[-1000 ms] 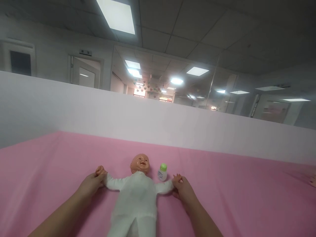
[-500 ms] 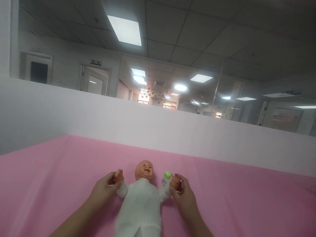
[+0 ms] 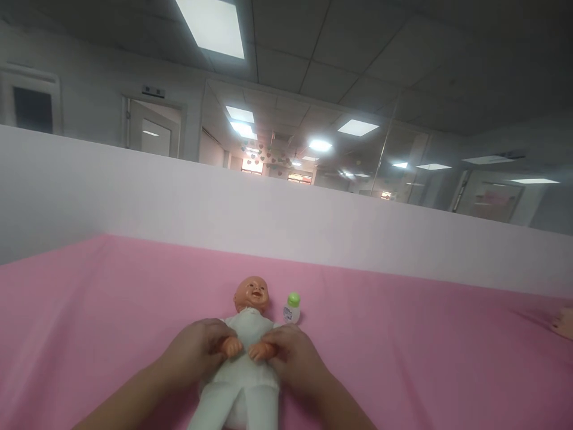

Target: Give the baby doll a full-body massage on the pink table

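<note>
Two doll hands (image 3: pixel 232 347): finger-pinched, one by left hand (image 3: pixel 190 352), one by right hand (image 3: pixel 299 361).
Baby doll (image 3: pixel 245 371): laid face-up.
Green-capped bottle (image 3: pixel 292 309): seen at two o'clock from doll's chest (image 3: pixel 250 325).

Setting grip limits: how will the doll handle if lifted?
The doll probably flops at the arms, which bend in over its front. Its matte white clothing may grip well. The shiny head looks stiff, perhaps slippery.
</note>
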The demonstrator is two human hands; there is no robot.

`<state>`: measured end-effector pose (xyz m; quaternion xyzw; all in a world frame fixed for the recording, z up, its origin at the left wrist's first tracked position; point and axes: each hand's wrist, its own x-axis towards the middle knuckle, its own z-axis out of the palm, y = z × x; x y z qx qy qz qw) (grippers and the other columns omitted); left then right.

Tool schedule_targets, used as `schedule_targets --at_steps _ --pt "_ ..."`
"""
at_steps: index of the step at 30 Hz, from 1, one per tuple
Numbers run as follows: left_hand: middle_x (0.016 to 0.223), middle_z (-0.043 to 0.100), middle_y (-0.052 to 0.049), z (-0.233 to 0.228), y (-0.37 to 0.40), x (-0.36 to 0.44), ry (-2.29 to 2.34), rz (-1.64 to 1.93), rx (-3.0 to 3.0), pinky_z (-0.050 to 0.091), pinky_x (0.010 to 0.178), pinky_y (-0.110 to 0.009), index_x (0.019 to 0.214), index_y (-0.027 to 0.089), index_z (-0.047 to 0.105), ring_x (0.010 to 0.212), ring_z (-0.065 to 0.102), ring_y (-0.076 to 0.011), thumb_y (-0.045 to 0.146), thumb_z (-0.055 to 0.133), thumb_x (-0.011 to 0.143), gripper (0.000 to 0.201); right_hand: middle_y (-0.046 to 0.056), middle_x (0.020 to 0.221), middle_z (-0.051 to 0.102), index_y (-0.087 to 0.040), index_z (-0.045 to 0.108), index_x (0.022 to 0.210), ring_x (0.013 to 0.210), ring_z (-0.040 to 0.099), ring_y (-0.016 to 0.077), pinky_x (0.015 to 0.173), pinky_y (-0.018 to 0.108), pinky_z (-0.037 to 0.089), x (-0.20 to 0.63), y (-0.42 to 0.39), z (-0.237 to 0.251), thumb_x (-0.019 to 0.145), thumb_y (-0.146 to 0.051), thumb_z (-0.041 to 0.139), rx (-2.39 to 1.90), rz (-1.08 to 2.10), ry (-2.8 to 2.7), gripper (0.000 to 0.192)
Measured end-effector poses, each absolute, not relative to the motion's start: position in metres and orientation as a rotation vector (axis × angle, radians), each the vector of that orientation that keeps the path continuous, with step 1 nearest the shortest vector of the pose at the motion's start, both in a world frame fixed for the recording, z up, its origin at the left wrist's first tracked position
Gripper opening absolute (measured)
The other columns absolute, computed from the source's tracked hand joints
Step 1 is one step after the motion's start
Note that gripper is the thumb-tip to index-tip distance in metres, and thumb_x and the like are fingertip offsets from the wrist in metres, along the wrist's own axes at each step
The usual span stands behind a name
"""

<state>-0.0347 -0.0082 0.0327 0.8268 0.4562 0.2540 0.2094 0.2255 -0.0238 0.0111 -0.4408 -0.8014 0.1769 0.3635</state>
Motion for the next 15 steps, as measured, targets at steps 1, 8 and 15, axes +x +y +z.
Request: schedule_targets --at_steps 1,8,15 --pt "0.088 0.071 -0.003 0.031 -0.007 -0.035 1.277 0.765 2.25 0.046 0.073 -0.028 0.088 0.026 0.075 0.083 0.065 -0.0221 0.032 0.058 0.074 0.023 0.001 0.103 0.077 -0.031 0.079 0.101 0.1 0.066 0.0236 0.096 0.037 0.047 0.227 -0.024 0.011 0.075 -0.019 0.069 -1.144 0.491 -2.016 0.03" --pt "0.081 0.071 -0.004 0.003 0.022 -0.058 1.406 1.277 1.604 0.052 0.066 -0.03 0.085 0.02 0.067 0.08 0.066 -0.0244 0.051 0.066 0.073 0.033 0.008 0.107 0.075 -0.021 0.063 0.129 0.093 0.071 0.0249 0.082 0.037 0.057 0.268 0.007 -0.007 0.077 -0.037 0.072 -1.188 0.683 -1.4 0.056" --pt "0.086 0.068 -0.006 -0.022 0.06 -0.09 1.438 1.307 0.968 0.06 0.069 -0.032 0.09 0.018 0.062 0.08 0.07 -0.0215 0.03 0.068 0.068 0.026 0.01 0.101 0.074 -0.021 0.054 0.122 0.075 0.072 0.0222 0.06 0.034 0.061 0.315 0.034 -0.035 0.077 -0.043 0.072 -1.501 0.768 -1.065 0.053"
